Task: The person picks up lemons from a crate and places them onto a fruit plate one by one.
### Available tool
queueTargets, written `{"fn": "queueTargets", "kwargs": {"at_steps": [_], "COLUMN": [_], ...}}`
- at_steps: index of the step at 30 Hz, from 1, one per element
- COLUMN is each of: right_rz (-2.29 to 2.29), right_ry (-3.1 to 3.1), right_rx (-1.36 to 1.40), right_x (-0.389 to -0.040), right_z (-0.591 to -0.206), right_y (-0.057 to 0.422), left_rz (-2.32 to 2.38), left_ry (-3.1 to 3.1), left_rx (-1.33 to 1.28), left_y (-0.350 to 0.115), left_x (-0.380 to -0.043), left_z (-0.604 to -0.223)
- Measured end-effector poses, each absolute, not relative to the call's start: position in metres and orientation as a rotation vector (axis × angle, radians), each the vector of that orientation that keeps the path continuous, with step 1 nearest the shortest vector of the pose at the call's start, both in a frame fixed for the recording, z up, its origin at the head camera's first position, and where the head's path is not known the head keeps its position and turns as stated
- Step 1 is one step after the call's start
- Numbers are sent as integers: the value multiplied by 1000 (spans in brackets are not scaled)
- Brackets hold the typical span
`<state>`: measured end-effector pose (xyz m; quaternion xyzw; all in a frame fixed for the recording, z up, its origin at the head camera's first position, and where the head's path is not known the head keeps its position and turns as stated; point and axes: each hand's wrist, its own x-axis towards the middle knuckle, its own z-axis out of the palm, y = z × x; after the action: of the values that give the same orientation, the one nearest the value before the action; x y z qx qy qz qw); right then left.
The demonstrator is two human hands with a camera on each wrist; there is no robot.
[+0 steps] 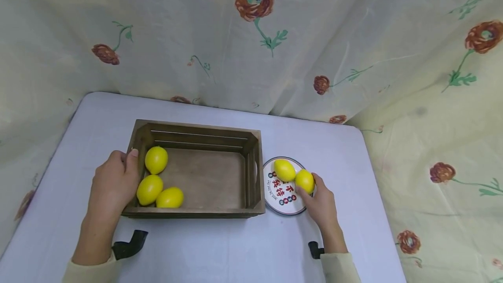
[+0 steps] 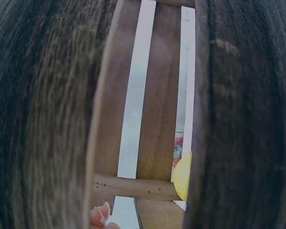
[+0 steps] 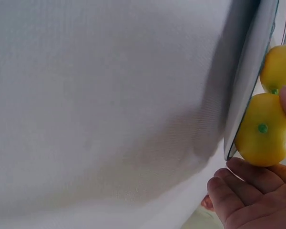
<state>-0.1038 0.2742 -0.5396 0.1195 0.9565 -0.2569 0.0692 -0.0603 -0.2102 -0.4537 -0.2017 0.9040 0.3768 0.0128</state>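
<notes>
My left hand (image 1: 114,184) grips the left end of a brown wooden crate (image 1: 206,178), its thumb over the rim. Several yellow lemons lie at the crate's left side, among them an upper lemon (image 1: 156,160) and a front lemon (image 1: 170,197). Through a gap in the wood, the left wrist view catches fingertips (image 2: 102,214) and part of a lemon (image 2: 182,176). On a round white plate (image 1: 278,205) with red lettering, my right hand (image 1: 323,202) pinches a lemon (image 3: 264,131) at the right edge, thumb against fingers. Another lemon (image 1: 284,170) touches it on the plate.
A white cloth covers the table (image 1: 220,252). Right beside the crate's right end stands the plate. Floral curtains (image 1: 188,25) hang behind the table and along its sides. Black curved pieces (image 1: 129,244) stick out at both wrists.
</notes>
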Motion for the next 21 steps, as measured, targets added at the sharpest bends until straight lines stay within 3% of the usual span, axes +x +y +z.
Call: {"fn": "queueTargets", "kwargs": {"at_steps": [21], "right_rz": [-864], "right_ry": [2874], "right_rx": [415], "right_x": [-123], "right_z": [-549], "right_y": [263], "left_rz": [1190], "left_ry": [2817], "left_rx": [-625], "left_y": [-211], "left_x": [-61], "left_z": [-455]}}
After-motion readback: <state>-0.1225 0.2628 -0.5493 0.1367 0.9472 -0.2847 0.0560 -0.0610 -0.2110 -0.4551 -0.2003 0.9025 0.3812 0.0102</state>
